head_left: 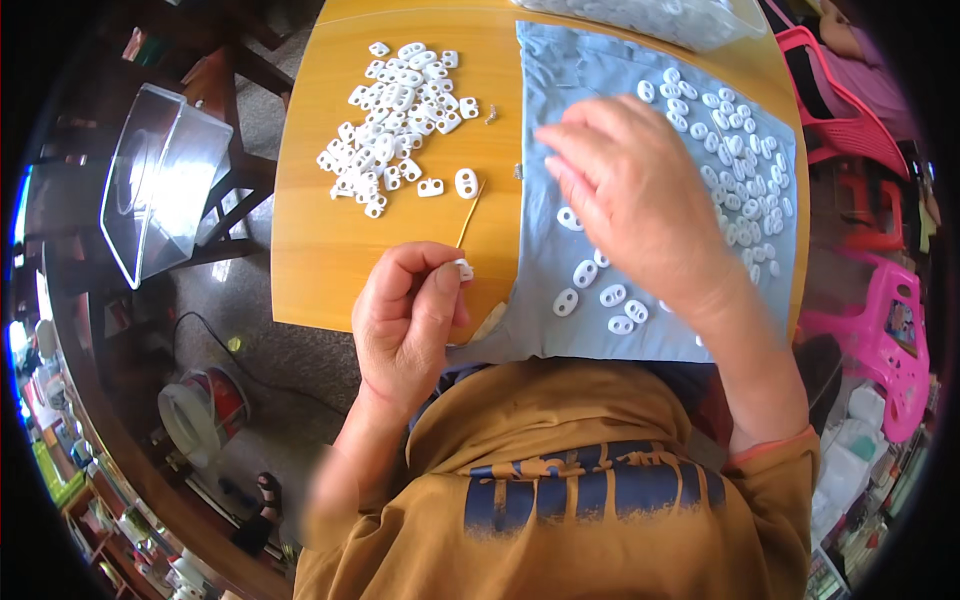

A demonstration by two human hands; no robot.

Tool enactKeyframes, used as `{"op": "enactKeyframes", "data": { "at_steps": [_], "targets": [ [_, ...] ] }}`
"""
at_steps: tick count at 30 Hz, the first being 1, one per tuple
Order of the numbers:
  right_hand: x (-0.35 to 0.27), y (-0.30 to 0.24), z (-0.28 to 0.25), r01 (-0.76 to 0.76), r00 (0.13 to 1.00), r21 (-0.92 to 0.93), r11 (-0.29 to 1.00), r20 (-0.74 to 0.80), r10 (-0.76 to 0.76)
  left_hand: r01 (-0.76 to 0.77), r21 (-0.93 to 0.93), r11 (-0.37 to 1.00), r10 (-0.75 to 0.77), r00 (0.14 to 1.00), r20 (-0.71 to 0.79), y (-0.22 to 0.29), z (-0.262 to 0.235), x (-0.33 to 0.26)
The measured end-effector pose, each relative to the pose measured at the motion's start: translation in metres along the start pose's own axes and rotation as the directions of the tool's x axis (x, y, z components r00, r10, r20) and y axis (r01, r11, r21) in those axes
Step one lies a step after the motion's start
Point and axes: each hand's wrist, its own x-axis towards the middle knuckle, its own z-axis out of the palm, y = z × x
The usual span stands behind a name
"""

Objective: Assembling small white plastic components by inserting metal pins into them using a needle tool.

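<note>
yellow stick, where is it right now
In the head view, the yellow stick juts forward from the left hand, over the table just left of the cloth, its tip beside a loose white piece.

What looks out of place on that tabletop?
A small spring-like metal bit lies by itself on the wooden table, right of the pile of white pieces. Another sits at the left edge of the grey-blue cloth. Both look stray, away from the grouped white pieces.
</note>
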Motion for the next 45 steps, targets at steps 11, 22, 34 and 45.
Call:
{"op": "enactKeyframes", "data": {
  "at_steps": [11, 22, 34, 45],
  "targets": [
    [-0.019, 0.040, -0.021, -0.165, 0.986, 0.049, 0.985, 0.009, 0.165, -0.087, 0.167, 0.982, 0.094, 0.995, -0.035, -0.007, 0.002, 0.000],
    [-0.026, 0.036, -0.015, -0.178, 0.977, 0.080, 0.981, 0.131, 0.167, -0.131, 0.223, 0.966, 0.143, 0.989, -0.038, -0.008, 0.005, 0.000],
    [-0.023, 0.034, -0.014, -0.182, 0.975, 0.119, 0.976, 0.150, 0.163, -0.016, 0.133, 0.991, 0.031, 0.993, -0.111, 0.002, 0.006, -0.002],
    [-0.033, -0.026, -0.035, -0.337, 0.937, 0.700, 0.629, 0.315, 0.152, 0.179, -0.340, 0.923, -0.127, 0.977, 0.169, 0.022, 0.023, -0.013]
  ]
}}
